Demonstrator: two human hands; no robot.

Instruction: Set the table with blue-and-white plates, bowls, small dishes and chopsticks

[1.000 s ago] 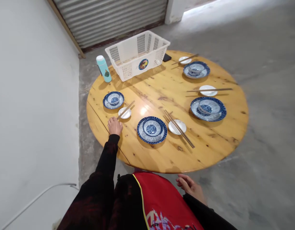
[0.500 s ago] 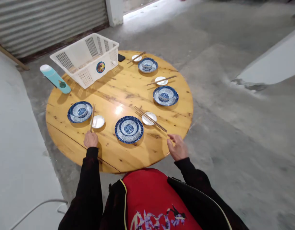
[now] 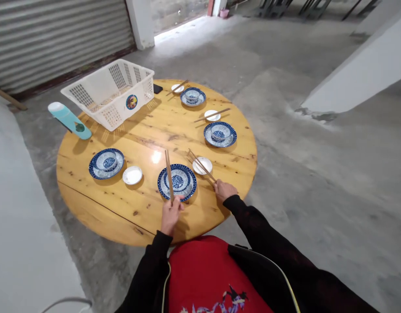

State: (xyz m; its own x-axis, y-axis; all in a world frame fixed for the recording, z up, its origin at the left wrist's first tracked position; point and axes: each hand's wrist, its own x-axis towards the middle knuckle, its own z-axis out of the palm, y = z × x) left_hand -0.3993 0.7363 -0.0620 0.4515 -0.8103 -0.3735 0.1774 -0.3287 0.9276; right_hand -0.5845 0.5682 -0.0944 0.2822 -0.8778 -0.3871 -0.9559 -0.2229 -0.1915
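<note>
My left hand (image 3: 171,215) is closed round the lower end of a pair of wooden chopsticks (image 3: 169,174), which point away over a blue-and-white plate with a bowl on it (image 3: 181,180). On the right, my right hand (image 3: 225,190) is closed on the near end of another pair of chopsticks (image 3: 200,164). Their far part lies across a small white dish (image 3: 205,165). A second small white dish (image 3: 132,175) sits left of the middle plate, with no chopsticks on it. Beyond it is a blue-rimmed plate (image 3: 98,174) holding a glass-like bowl (image 3: 109,161).
Two more blue-rimmed plates (image 3: 231,140) with bowls, white dishes (image 3: 212,115) and chopsticks (image 3: 224,111) stand along the far right side. A white plastic basket (image 3: 114,115), a turquoise object (image 3: 70,121) and a dark phone-like slab (image 3: 157,88) sit at the back of the round wooden table (image 3: 102,213).
My left hand has lifted the chopsticks from beside the left white dish and carried them right, over the middle plate. My right hand has moved in and taken hold of the right chopsticks.
</note>
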